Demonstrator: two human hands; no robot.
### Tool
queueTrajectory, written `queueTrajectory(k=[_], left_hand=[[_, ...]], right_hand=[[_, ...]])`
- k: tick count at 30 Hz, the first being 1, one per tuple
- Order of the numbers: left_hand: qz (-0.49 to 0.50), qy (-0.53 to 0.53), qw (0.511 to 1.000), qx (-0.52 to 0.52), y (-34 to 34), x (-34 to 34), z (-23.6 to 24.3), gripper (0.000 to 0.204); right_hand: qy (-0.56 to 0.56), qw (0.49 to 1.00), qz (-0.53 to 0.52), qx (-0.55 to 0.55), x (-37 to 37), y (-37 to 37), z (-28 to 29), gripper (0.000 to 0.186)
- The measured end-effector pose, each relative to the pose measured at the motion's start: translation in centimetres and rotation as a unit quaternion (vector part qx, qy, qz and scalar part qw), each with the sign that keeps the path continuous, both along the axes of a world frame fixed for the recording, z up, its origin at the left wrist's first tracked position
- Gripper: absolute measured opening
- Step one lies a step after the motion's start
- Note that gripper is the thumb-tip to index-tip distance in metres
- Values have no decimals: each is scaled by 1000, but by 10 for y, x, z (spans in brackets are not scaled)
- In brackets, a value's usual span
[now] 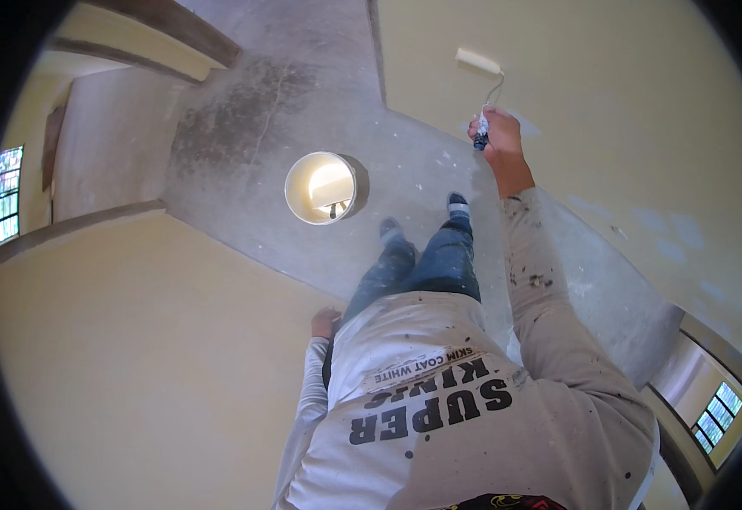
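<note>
My right hand (500, 136) is closed around the paint-speckled handle of a paint roller (478, 61), with the arm stretched out ahead. The roller's pale sleeve lies against or very close to the cream wall on the right; I cannot tell whether it touches. Low beside my hip, my left hand (326, 320) has curled fingers, and what they hold, if anything, is hidden. A round white bucket (296, 194) stands on the floor ahead of my feet, apart from both hands. Inside it are something pale and flat and a small dark handle (332, 210).
Cream walls rise on the left (158, 340) and right (643, 136). Between them runs a grey concrete floor (226, 178) with dark stains and white spatters. A barred window (4, 197) shows at far left, another (718, 418) at lower right. Sunlit patches lie on the right wall.
</note>
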State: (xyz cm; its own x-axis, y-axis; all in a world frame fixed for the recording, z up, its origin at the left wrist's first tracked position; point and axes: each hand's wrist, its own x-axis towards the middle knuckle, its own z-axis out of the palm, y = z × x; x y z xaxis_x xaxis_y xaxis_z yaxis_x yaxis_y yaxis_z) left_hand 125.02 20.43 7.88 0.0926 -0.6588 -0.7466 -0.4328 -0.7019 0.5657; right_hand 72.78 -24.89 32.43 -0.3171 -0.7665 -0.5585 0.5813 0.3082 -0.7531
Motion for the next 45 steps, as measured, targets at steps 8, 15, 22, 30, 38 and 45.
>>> queueTrajectory(k=[8, 15, 22, 30, 38, 45], left_hand=[[-14, 32, 995, -93, -7, 16, -33, 40], [4, 59, 996, -70, -12, 22, -47, 33], [-108, -6, 990, -94, -18, 15, -12, 33], [-98, 15, 995, 14, -18, 22, 14, 30], [77, 97, 983, 133, -13, -4, 68, 47], [-21, -12, 990, 136, -24, -33, 90, 44]], right_hand=[[42, 999, -24, 17, -10, 27, 42, 14], [45, 997, -16, 64, -51, 19, -36, 9], [19, 994, -29, 106, -62, 80, -88, 9], [72, 987, -42, 137, -95, 117, -129, 9], [42, 993, -39, 106, -125, 80, -197, 8], [30, 991, -42, 121, -129, 68, -216, 7]])
